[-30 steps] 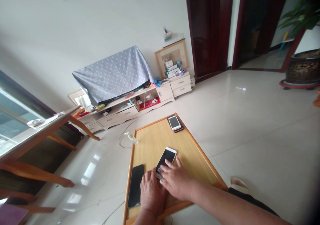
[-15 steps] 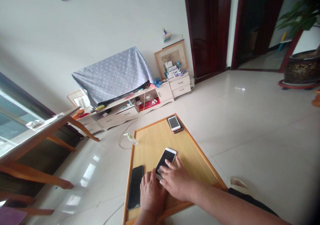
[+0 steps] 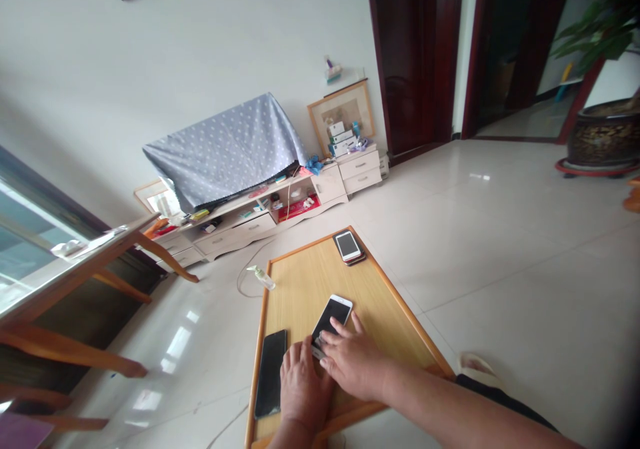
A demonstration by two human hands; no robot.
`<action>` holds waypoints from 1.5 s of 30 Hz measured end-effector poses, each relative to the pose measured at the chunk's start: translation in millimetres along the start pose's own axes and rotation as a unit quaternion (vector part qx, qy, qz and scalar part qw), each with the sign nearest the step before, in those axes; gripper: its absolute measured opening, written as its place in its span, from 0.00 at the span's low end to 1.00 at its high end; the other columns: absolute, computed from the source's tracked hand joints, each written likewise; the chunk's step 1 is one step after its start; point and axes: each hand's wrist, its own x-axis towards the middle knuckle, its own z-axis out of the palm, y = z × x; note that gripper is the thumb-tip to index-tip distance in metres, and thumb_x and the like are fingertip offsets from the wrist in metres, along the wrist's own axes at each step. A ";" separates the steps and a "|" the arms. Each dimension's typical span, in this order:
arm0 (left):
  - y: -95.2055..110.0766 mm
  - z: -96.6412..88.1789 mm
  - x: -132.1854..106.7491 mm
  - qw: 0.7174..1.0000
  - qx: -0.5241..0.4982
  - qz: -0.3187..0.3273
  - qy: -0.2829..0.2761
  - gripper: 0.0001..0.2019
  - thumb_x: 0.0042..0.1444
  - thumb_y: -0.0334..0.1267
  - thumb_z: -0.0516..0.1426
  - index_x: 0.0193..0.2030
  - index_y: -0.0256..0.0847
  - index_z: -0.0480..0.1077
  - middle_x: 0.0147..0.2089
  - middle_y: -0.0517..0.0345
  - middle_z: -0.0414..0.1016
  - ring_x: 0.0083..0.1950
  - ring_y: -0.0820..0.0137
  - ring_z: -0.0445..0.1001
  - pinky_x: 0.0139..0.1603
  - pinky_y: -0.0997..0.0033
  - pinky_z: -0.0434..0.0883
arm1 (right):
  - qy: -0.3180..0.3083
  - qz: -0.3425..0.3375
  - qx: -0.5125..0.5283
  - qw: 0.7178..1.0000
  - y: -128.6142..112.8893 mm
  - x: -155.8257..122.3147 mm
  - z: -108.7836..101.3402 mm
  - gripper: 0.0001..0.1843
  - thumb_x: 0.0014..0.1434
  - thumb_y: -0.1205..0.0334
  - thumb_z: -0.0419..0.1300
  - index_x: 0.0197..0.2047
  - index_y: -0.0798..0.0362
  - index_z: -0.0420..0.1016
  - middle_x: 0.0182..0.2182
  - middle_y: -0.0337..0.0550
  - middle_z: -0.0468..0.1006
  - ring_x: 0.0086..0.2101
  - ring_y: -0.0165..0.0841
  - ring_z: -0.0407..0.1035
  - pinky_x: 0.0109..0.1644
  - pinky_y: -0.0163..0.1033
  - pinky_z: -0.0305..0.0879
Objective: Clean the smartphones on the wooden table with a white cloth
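A white-framed smartphone (image 3: 332,317) with a dark screen lies slanted on the small wooden table (image 3: 300,276). My left hand (image 3: 303,386) is at its lower left edge, fingers bent and closed against the phone. Over the lower part of the screen rests my right hand (image 3: 357,362), its fingers spread. A small pale patch shows by the right fingertips; whether it is an object or a reflection, I cannot tell. To the left of my left hand lies a larger black phone (image 3: 271,372), face up.
At the table's far right corner, a white phone (image 3: 347,245) lies on top of another dark one. A clear pump bottle (image 3: 263,278) stands by the left rim. Beyond are a low white cabinet (image 3: 240,232) and a cloth-covered screen (image 3: 230,149). A wooden table (image 3: 100,256) is at left.
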 end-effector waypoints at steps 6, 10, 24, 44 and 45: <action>1.3 0.2 -1.2 1.000 0.001 0.001 0.022 0.29 0.60 0.51 0.54 0.65 0.40 0.63 0.60 0.46 0.69 0.62 0.55 0.65 0.65 0.56 0.60 | 0.034 0.092 -0.007 0.995 19.6 9.3 -7.7 0.27 0.73 0.50 0.41 0.67 0.46 0.67 0.67 0.44 0.66 0.71 0.52 0.43 0.69 0.73 0.23; 0.6 0.6 -0.8 1.000 0.001 0.006 0.020 0.29 0.61 0.50 0.54 0.65 0.38 0.63 0.60 0.45 0.69 0.62 0.55 0.64 0.65 0.56 0.59 | 0.027 0.064 -0.005 0.998 11.8 5.3 -2.8 0.28 0.73 0.49 0.41 0.68 0.47 0.66 0.67 0.47 0.66 0.70 0.52 0.46 0.70 0.73 0.27; -0.7 0.9 -0.6 1.000 -0.002 0.005 0.019 0.29 0.61 0.51 0.54 0.65 0.39 0.63 0.60 0.45 0.69 0.63 0.55 0.64 0.65 0.56 0.59 | 0.030 0.076 -0.013 0.997 14.7 7.2 -4.6 0.27 0.73 0.49 0.42 0.68 0.46 0.67 0.67 0.45 0.66 0.70 0.53 0.47 0.69 0.73 0.26; -3.5 4.0 -0.2 1.000 0.003 0.002 0.004 0.28 0.61 0.47 0.54 0.66 0.40 0.62 0.62 0.45 0.68 0.64 0.56 0.63 0.67 0.58 0.58 | 0.005 0.003 -0.019 1.000 -2.4 -4.2 -0.6 0.27 0.73 0.50 0.42 0.65 0.46 0.71 0.64 0.48 0.70 0.69 0.53 0.50 0.69 0.74 0.26; -3.5 3.8 -0.3 1.000 0.003 0.004 0.006 0.29 0.61 0.48 0.54 0.66 0.39 0.62 0.62 0.45 0.68 0.64 0.56 0.63 0.67 0.58 0.58 | 0.005 0.005 -0.017 1.000 -1.2 -3.7 -1.6 0.26 0.73 0.50 0.42 0.65 0.45 0.71 0.64 0.47 0.70 0.69 0.53 0.50 0.69 0.74 0.25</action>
